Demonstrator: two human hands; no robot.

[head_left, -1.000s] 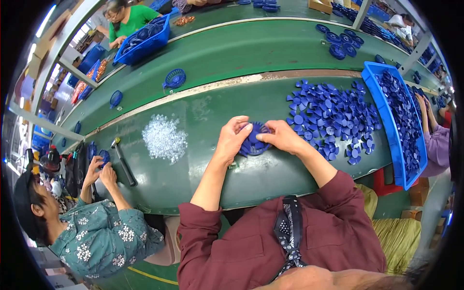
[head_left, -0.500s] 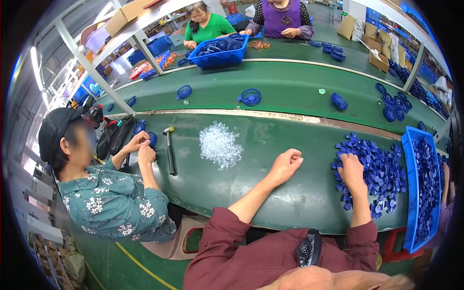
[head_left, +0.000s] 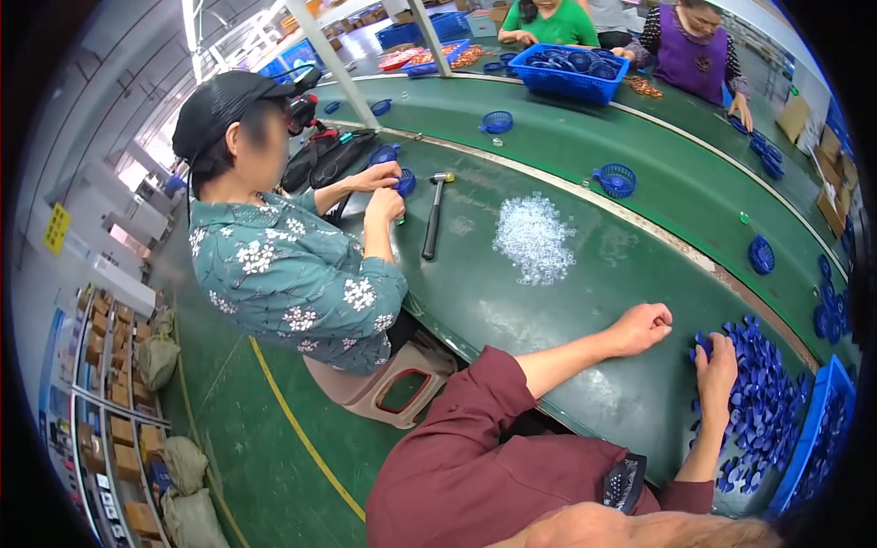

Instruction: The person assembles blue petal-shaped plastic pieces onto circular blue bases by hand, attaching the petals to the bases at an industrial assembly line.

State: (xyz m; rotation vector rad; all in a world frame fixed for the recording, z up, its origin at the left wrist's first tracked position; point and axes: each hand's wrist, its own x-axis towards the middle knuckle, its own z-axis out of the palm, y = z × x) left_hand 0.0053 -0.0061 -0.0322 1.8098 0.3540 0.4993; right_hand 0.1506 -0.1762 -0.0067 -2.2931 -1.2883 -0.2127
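Observation:
My left hand point(head_left: 642, 330) is over the green worktable point(head_left: 566, 320), its fingers curled together; whatever they may hold is hidden. At the left edge of a heap of dark blue plastic pieces point(head_left: 766, 402), my right hand point(head_left: 717, 367) pinches one small blue piece point(head_left: 702, 342) between thumb and fingers. The pieces look thin, with rounded lobes. Beyond my left forearm lies a loose pile of small clear plastic parts point(head_left: 534, 239); neither hand touches it.
A blue tray point(head_left: 811, 438) of similar pieces stands at the right. A hammer point(head_left: 437, 215) lies near a seated co-worker point(head_left: 292, 274) handling a blue basket point(head_left: 405, 184). Along the green conveyor point(head_left: 548, 146) sit several round blue baskets point(head_left: 616, 180). Two people work across it beside a blue crate point(head_left: 566, 80).
The view has turned left, so the table sits further right in the picture. My right hand has drawn to the heap's edge with a blue piece. My left hand stays curled.

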